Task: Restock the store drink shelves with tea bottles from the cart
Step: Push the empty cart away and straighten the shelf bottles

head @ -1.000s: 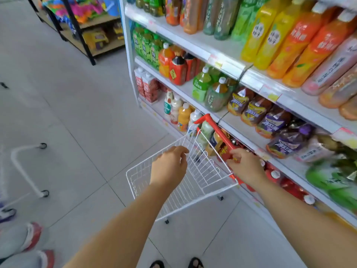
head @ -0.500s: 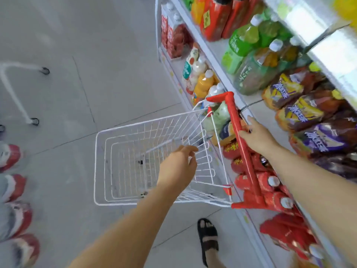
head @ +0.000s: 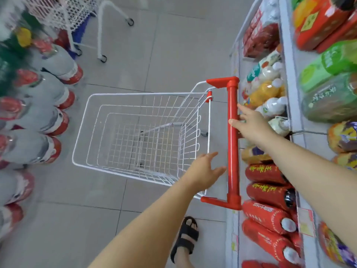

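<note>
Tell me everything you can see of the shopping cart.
The cart is a small white wire basket with a red, plastic-looking handle bar on red end brackets. The basket is empty, and the grey tiled floor it stands on shows through the mesh. Its handle side is close to the drink shelves. The right hand rests on the bar, thumb across it, fingers fairly straight. The left hand hovers open beside the bar; contact is unclear.
</note>
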{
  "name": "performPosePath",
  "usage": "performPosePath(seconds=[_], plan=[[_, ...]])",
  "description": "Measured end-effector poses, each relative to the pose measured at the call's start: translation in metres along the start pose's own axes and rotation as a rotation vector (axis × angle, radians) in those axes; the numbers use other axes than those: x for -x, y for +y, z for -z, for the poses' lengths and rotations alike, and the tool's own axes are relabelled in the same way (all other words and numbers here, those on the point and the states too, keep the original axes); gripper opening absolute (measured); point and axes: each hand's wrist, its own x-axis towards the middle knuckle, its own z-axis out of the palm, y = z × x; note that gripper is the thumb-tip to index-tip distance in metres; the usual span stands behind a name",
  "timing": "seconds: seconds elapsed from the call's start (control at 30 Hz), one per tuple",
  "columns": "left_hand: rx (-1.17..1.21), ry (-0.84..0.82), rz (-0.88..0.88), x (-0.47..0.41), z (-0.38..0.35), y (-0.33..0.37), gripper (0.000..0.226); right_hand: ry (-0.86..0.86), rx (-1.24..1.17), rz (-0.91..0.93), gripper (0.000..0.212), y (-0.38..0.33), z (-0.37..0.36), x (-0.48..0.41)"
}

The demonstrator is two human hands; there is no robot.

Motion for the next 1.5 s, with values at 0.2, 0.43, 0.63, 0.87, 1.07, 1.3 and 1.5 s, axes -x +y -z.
performPosePath(seconds=[0.2, 0.43, 0.63, 0.87, 1.07, 1.3, 1.5], plan=[[0.011, 0.228, 0.132, 0.037, 0.056, -0.07, 0.063, -0.077, -0.013, 0.151, 0.052, -0.065, -0.108, 0.019], [0.11, 0.535, 0.214, 0.108, 0.115, -0.146, 0.065, -0.271, 0.018, 0.213, 0.047, -0.094, -0.217, 0.089], [0.119, 0.63, 0.374, 0.211, 0.125, -0.247, 0.048, -0.365, 0.161, 0.342, 0.058, -0.146, -0.282, 0.107], [-0.033, 0.643, 0.712, 0.305, 0.091, -0.344, 0.037, -0.462, 0.256, 0.5, 0.065, -0.176, -0.353, 0.156], [0.055, 0.788, 0.864, 0.35, 0.059, -0.382, 0.027, -0.581, 0.279, 0.609, 0.064, -0.176, -0.402, 0.208], [0.182, 1.046, 0.997, 0.403, -0.02, -0.412, 0.022, -0.763, 0.321, 0.75, 0.056, -0.169, -0.453, 0.277], [0.233, 1.185, 1.086, 0.461, -0.069, -0.452, 0.022, -0.856, 0.3, 0.846, 0.062, -0.165, -0.506, 0.351]])
